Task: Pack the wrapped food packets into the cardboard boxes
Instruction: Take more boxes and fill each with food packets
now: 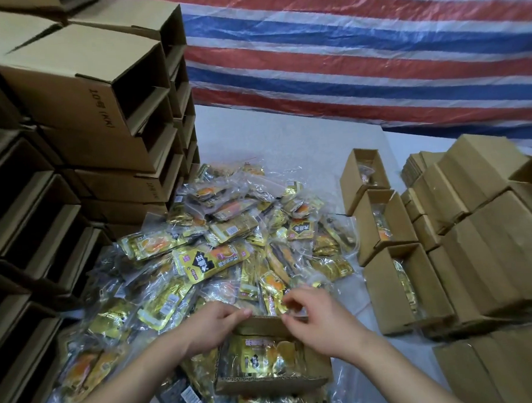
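Fingers of two hands on one packed box, three beside.

Red, white and blue striped tarp behind a pale table surface

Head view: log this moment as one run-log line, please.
phase: packing | open brown cardboard box: holds gold foil packet | left hand: grips far flap | right hand: fingers curled at far flap | loose packet pile: behind
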